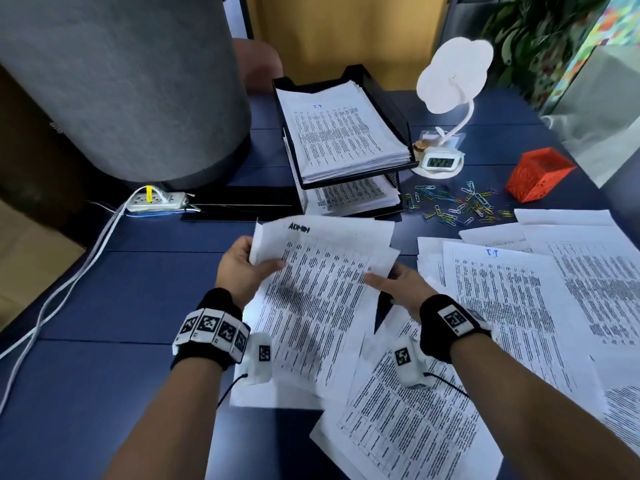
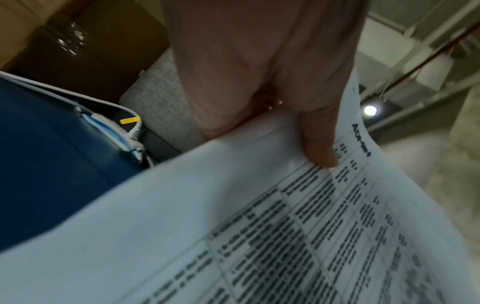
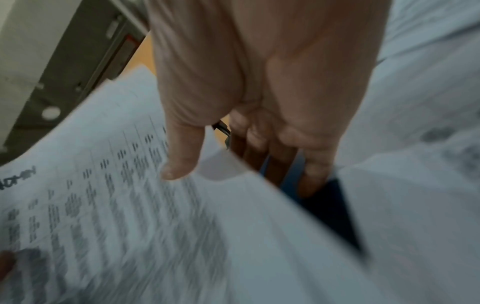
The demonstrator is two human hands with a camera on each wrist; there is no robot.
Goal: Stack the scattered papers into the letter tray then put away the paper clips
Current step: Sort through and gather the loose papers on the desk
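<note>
A bundle of printed sheets marked ADMIN (image 1: 322, 289) is lifted off the blue desk between both hands. My left hand (image 1: 242, 265) pinches its left edge, thumb (image 2: 319, 144) on top and fingers underneath. My right hand (image 1: 398, 282) holds the right edge, thumb (image 3: 182, 152) on top and fingers (image 3: 311, 170) below the sheets. The black two-tier letter tray (image 1: 391, 109) stands just beyond, with paper stacks in both tiers. More loose papers (image 1: 519, 299) lie spread to the right and near me. Several coloured paper clips (image 1: 453, 206) are scattered right of the tray.
A red mesh cup (image 1: 540, 174) stands behind the clips. A white desk lamp (image 1: 453, 74) and a small clock (image 1: 440, 162) sit right of the tray. A grey cylinder (image 1: 121, 81) and a power strip (image 1: 156, 200) with white cables occupy the far left.
</note>
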